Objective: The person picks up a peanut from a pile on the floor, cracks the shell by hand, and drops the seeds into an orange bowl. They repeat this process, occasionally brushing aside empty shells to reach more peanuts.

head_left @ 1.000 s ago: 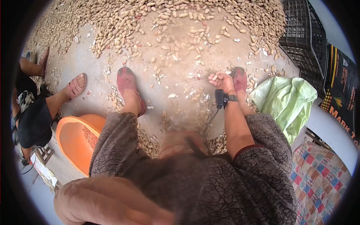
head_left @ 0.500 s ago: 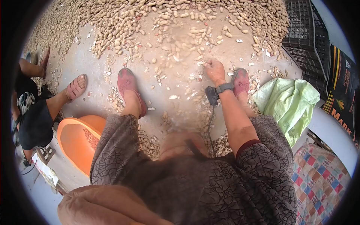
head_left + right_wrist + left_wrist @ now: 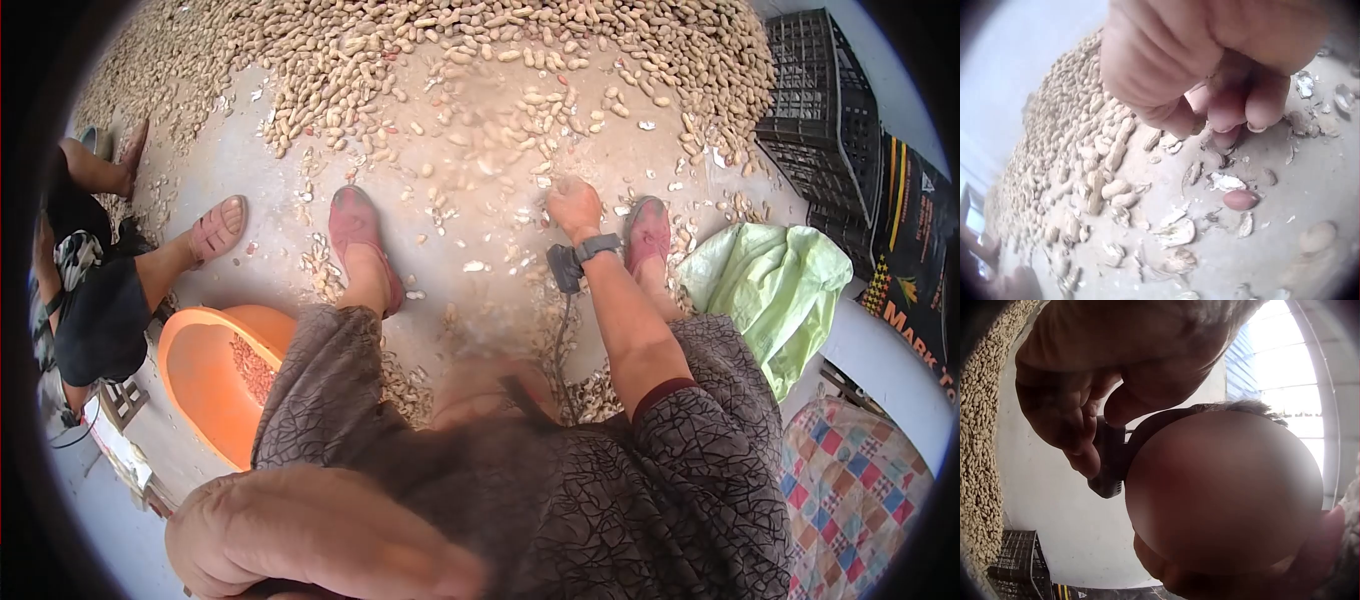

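In the left wrist view my left hand (image 3: 1122, 362) has its fingers curled round a small dark device (image 3: 1110, 453) beside a head. The same hand (image 3: 320, 530) looms large and blurred at the head view's lower left. My right hand (image 3: 575, 208) is low over the floor, near the right red shoe (image 3: 648, 235). In the right wrist view that hand (image 3: 1210, 69) points curled fingertips down and pinches a reddish piece resembling a peanut kernel (image 3: 1224, 139), partly hidden. A loose red kernel (image 3: 1240, 199) lies below, among broken shells (image 3: 1179, 232).
Unshelled peanuts (image 3: 400, 60) are heaped across the far floor. An orange basin (image 3: 205, 385) with red kernels stands left, beside another person's leg (image 3: 165, 275). On the right are black crates (image 3: 815, 120), a green sack (image 3: 765, 290) and a patchwork cushion (image 3: 850, 490).
My right hand has turned from its knuckle-down pose to fingertips toward the floor, and its forearm has shifted. The left hand stays near the head camera, slightly shifted. The head view has moved slightly.
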